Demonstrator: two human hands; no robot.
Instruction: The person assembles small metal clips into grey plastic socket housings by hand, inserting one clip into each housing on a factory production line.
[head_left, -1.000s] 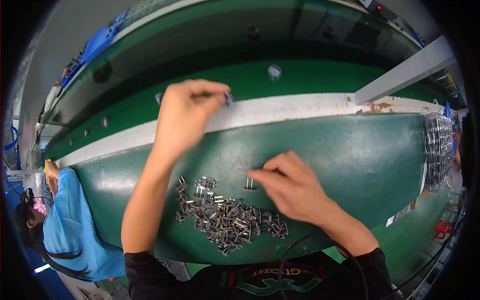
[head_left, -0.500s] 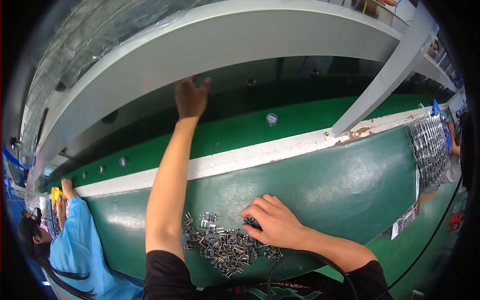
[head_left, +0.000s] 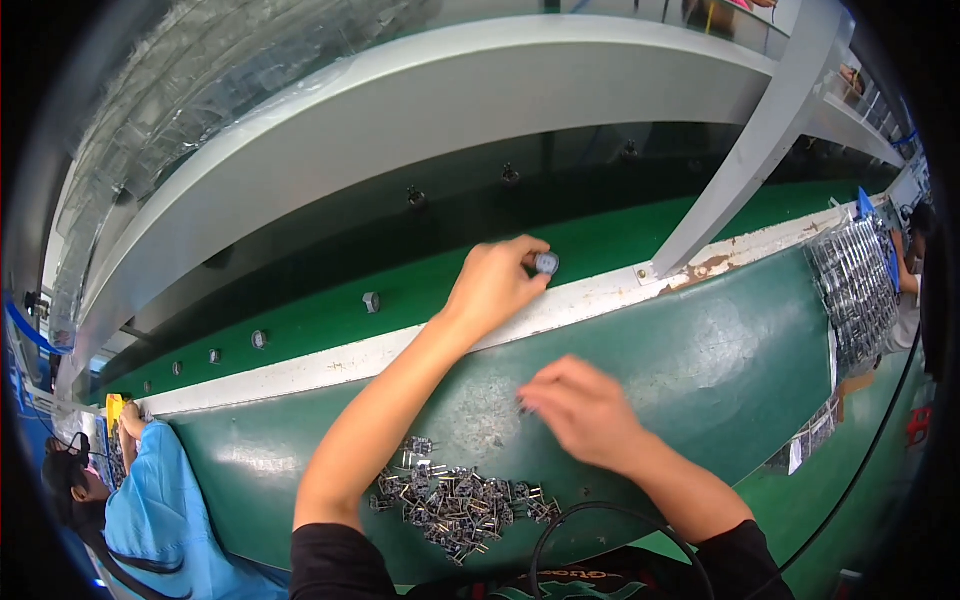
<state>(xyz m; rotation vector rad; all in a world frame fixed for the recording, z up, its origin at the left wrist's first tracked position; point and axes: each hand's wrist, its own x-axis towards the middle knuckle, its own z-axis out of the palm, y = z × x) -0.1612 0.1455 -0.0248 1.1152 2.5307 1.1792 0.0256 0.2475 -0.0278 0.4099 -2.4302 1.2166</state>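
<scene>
My left hand [head_left: 497, 282] reaches over the white ledge. Its thumb and fingers pinch a small round grey part [head_left: 546, 263] above the green strip [head_left: 450, 281] beyond the ledge. My right hand [head_left: 588, 412] hovers above the near green tabletop, slightly blurred. Its thumb and fingertips are pressed together on a small dark part [head_left: 524, 405], mostly hidden. Between my forearms lies a heap of small metal parts with pins [head_left: 460, 505].
Small round parts [head_left: 372, 301] stand spaced along the green strip; small dark parts [head_left: 415, 196] sit farther back in shade. A grey beam [head_left: 480, 85] and slanted post [head_left: 750, 150] overhang. Stacked clear trays [head_left: 858, 285] lie right. A person in blue [head_left: 165, 500] works left.
My left hand has come right and nearer from the shaded far side, and now grips a round part. My right hand has lifted from the heap's edge, away to the right.
</scene>
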